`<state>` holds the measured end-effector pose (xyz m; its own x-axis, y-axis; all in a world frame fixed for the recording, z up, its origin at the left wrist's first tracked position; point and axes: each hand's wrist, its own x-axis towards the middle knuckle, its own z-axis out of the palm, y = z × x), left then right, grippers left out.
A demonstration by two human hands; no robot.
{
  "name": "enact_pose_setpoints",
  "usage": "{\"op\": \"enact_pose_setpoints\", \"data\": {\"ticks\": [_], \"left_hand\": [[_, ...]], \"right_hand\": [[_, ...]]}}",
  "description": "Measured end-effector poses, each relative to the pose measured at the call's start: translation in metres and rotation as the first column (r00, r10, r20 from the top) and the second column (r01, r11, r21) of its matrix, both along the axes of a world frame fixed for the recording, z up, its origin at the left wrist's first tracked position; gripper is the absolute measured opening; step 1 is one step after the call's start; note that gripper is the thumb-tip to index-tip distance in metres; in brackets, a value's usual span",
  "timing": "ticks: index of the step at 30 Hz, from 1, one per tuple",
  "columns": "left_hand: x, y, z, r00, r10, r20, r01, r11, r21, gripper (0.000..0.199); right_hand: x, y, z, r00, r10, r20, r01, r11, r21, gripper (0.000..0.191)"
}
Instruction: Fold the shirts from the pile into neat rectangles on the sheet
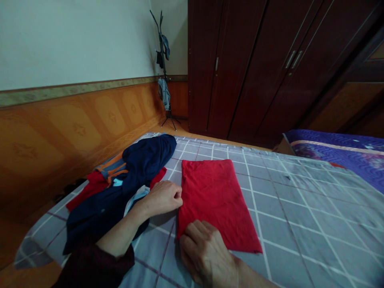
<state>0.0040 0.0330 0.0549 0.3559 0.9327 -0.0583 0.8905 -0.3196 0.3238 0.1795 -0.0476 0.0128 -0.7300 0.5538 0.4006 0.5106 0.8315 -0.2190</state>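
A red cloth (214,196), folded into a flat, roughly four-sided shape, lies on the grey checked bed cover (288,224). My left hand (165,197) is closed at the cloth's left edge, with its thumb and fingers pinched there. Nearer to me, my right hand (202,248) has its fingers curled over the cloth's lower left corner. Both hands' fingertips are partly hidden. Left of the cloth is a loose pile of clothes, with a dark blue garment (147,160), an orange-striped piece (112,168) and some red fabric (91,190).
A coat stand (163,60) with hats and cloth hanging on it stands in the far corner. Dark red wardrobes (240,60) line the far wall. At the right is a surface with a purple patterned cover (339,146). An orange-panelled wall (75,124) runs along the left.
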Motion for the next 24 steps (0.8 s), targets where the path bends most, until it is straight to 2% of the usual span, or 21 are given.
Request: {"op": "enact_pose_setpoints", "data": {"ticks": [2,3,5,7,10,12,14,18,22,24], "left_hand": [[0.006,-0.001,0.001,0.996,0.008,0.089,-0.015,0.997,0.074,0.016],[0.01,-0.002,0.001,0.988,-0.034,0.15,0.02,0.995,0.095,0.017],[0.016,-0.003,-0.001,0.955,-0.191,0.226,0.174,0.98,0.093,0.022],[0.02,-0.003,-0.005,0.939,-0.288,0.19,0.278,0.957,0.08,0.024],[0.024,-0.001,-0.01,0.966,-0.243,0.088,0.226,0.959,0.173,0.024],[0.027,0.001,-0.011,0.955,-0.287,0.077,0.267,0.943,0.201,0.029],[0.031,0.004,-0.013,0.943,-0.328,0.049,0.315,0.932,0.18,0.032],[0.038,0.017,-0.02,0.947,-0.321,-0.007,0.318,0.936,0.151,0.039],[0.043,0.043,-0.027,0.953,-0.299,-0.049,0.303,0.942,0.145,0.05],[0.048,0.056,-0.027,0.944,-0.323,-0.072,0.33,0.937,0.118,0.054]], "right_hand": [[0.0,0.0,0.002,0.999,0.024,0.024,-0.024,1.0,-0.019,0.01],[0.0,0.0,0.004,1.0,0.022,0.021,-0.021,0.999,-0.031,0.008],[0.0,0.0,0.007,1.0,0.003,0.004,-0.003,0.996,-0.086,0.006],[0.0,0.0,0.01,1.0,0.009,-0.008,-0.01,0.987,-0.161,0.007],[0.001,0.001,0.012,0.999,0.028,-0.03,-0.035,0.97,-0.24,0.01],[0.002,0.004,0.012,0.998,0.006,-0.062,-0.021,0.968,-0.252,0.011],[0.003,0.007,0.01,0.997,-0.012,-0.077,-0.008,0.969,-0.246,0.011],[0.005,0.009,0.004,0.999,0.005,-0.05,-0.016,0.975,-0.223,0.011],[0.005,0.007,-0.001,1.0,-0.014,-0.025,0.008,0.979,-0.202,0.012],[0.005,0.007,-0.002,1.0,-0.017,-0.015,0.014,0.981,-0.195,0.011]]}}
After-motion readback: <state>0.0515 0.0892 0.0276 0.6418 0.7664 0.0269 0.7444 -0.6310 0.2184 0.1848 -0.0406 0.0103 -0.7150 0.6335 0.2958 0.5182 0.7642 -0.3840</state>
